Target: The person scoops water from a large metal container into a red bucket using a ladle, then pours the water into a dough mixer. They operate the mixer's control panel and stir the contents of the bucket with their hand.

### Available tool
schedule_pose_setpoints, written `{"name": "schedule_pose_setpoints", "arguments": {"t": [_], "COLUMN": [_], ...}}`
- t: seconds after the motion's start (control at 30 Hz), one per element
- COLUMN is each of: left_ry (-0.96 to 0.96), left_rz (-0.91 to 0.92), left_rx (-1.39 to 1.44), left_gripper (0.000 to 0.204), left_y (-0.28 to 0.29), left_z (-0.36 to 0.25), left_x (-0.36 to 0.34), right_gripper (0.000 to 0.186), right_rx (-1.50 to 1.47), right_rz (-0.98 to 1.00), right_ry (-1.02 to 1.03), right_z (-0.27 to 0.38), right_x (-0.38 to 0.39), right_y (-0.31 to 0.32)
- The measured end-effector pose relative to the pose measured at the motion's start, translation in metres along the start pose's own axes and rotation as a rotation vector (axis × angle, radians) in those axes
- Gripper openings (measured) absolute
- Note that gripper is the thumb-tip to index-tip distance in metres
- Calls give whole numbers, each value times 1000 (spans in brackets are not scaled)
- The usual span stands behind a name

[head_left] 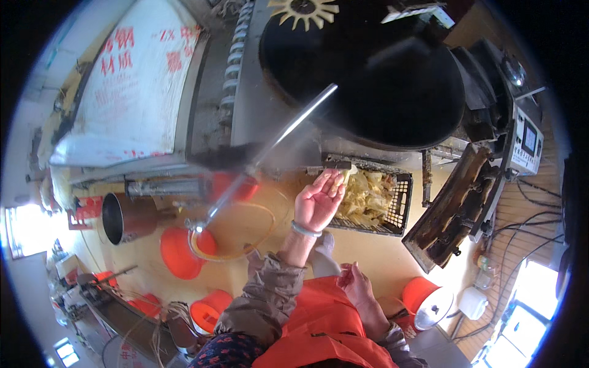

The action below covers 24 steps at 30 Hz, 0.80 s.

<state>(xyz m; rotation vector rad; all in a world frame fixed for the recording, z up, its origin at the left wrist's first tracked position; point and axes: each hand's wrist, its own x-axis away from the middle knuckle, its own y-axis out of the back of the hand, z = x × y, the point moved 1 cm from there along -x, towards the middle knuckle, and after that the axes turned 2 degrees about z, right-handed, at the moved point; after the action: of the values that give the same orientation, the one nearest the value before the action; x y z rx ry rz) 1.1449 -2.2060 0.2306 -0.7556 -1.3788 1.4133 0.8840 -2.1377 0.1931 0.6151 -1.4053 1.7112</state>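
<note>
My left hand (319, 199), with a pale band (305, 230) at its wrist, reaches forward with the palm turned up and the fingers loosely bent. Its fingertips are beside the near left part of a black plastic crate (400, 205) full of crumpled yellowish sheet-like scraps (367, 196). A pale scrap lies close to the fingertips; whether they touch it I cannot tell. My right hand (356, 283) hovers low in front of my red apron (325, 313), fingers loosely bent, and nothing shows in it. Beyond the crate stands a large round black plate (380, 92), griddle-like.
A shiny metal rod (294, 126), partly blurred, slants across the plate's left side. Red buckets (184, 254) and a metal pot (129, 218) stand on the left. On the right are a rusty curved metal part (454, 208), a control box (526, 144) and loose cables (527, 227).
</note>
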Motion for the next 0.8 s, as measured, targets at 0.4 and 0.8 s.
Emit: {"name": "schedule_pose_setpoints", "arguments": {"t": [0.4,0.8], "left_ry": [-630,-952], "left_rz": [188,-1292], "left_rx": [-206,-562], "left_gripper": [36,61], "left_y": [-99,387], "left_z": [-254,-609], "left_x": [342,567], "right_gripper": [38,36], "right_rx": [366,840], "right_rz": [-178,-225], "right_ry": [-195,-393], "right_z": [-107,-320], "right_x": [-5,-67], "right_y": [-75,-168]}}
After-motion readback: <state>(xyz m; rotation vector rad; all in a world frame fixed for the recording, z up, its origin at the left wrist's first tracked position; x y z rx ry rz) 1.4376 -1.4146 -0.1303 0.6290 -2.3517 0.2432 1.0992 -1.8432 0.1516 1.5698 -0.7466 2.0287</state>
